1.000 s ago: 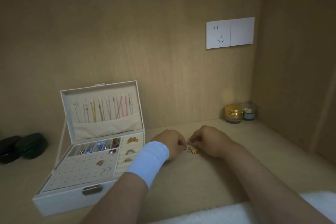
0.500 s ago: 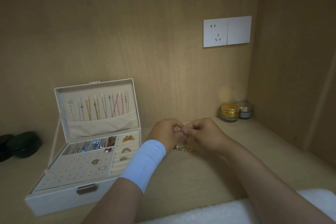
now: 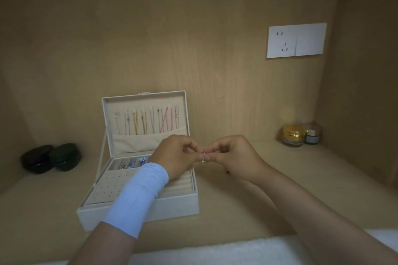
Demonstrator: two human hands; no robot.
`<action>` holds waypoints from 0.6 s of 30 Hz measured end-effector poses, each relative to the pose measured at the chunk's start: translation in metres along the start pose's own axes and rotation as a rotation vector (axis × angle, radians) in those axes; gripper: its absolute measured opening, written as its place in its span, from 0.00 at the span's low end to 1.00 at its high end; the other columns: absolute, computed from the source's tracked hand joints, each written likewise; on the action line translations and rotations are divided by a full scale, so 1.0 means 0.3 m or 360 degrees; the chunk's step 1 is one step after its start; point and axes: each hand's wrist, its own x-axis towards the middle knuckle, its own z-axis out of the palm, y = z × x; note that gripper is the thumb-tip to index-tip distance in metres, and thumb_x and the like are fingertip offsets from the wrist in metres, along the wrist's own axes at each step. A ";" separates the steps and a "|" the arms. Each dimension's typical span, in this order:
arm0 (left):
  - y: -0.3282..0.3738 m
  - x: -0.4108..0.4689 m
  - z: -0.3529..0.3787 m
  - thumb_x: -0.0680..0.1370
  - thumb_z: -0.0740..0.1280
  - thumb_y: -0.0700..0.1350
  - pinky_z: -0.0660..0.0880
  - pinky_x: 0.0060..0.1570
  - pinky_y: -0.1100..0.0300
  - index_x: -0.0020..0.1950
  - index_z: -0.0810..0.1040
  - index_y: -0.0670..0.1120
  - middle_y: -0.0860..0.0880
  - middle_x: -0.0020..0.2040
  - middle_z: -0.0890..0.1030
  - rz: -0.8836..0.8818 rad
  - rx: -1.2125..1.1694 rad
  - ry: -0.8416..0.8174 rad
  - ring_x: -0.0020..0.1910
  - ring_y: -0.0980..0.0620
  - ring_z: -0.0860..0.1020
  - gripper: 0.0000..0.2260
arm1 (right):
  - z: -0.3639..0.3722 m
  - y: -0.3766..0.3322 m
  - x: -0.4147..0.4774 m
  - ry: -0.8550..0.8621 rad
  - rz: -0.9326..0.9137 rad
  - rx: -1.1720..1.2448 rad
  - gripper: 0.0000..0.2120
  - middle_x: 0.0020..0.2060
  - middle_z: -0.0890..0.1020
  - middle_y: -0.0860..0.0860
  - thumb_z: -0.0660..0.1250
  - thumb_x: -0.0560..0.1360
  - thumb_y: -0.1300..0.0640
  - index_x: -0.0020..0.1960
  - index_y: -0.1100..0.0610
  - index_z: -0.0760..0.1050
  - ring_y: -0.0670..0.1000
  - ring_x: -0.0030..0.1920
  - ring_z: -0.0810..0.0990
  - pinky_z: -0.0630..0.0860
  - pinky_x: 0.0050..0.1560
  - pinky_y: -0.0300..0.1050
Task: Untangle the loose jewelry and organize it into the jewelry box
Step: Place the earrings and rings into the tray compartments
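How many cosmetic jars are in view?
2: a gold jar in the back right corner, and a smaller dark jar just right of it. None appears hidden.

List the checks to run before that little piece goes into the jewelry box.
1. Jewelry box lid open: ok.
2. Left hand and right hand both pinch the small silver piece: ok.
3. Piece free of knots or other chains: cannot tell, the fingers hide most of it.
4. Ring rolls at the box's right side show bare rows: ok.
5. Tray contents behind the blue wristband: cannot tell, covered in this view.
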 end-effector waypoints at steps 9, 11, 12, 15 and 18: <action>-0.151 -0.019 -0.112 0.70 0.77 0.43 0.75 0.44 0.62 0.39 0.85 0.52 0.52 0.36 0.85 -0.0030 -0.0213 0.0183 0.39 0.57 0.82 0.04 | 0.144 -0.052 0.123 -0.0062 -0.0181 -0.0650 0.01 0.37 0.85 0.41 0.77 0.71 0.52 0.42 0.48 0.86 0.39 0.40 0.81 0.80 0.49 0.45; -0.179 0.001 -0.111 0.69 0.78 0.47 0.78 0.47 0.60 0.39 0.85 0.54 0.53 0.37 0.84 -0.0047 -0.0115 0.0208 0.40 0.56 0.82 0.03 | 0.164 -0.043 0.143 -0.0070 -0.0164 -0.0729 0.01 0.37 0.85 0.41 0.77 0.71 0.52 0.42 0.47 0.86 0.40 0.42 0.82 0.81 0.51 0.48; -0.185 0.012 -0.110 0.69 0.78 0.49 0.78 0.49 0.58 0.39 0.85 0.55 0.54 0.37 0.84 -0.0056 -0.0063 0.0205 0.40 0.57 0.82 0.03 | 0.170 -0.037 0.150 -0.0065 -0.0158 -0.0748 0.01 0.37 0.85 0.41 0.77 0.71 0.52 0.42 0.47 0.86 0.40 0.42 0.82 0.81 0.51 0.49; -0.197 0.037 -0.110 0.70 0.76 0.51 0.79 0.51 0.56 0.41 0.84 0.56 0.57 0.38 0.84 -0.0079 0.0044 0.0170 0.40 0.59 0.81 0.03 | 0.187 -0.008 0.168 -0.0040 -0.0164 -0.0789 0.02 0.38 0.85 0.41 0.76 0.72 0.50 0.44 0.47 0.86 0.40 0.42 0.82 0.81 0.50 0.49; -0.209 0.055 -0.104 0.71 0.75 0.51 0.78 0.53 0.55 0.41 0.84 0.56 0.58 0.39 0.84 -0.0065 0.0123 0.0128 0.42 0.60 0.81 0.02 | 0.188 0.013 0.174 -0.0034 -0.0168 -0.0837 0.03 0.39 0.85 0.41 0.75 0.72 0.50 0.45 0.47 0.86 0.39 0.40 0.82 0.81 0.48 0.46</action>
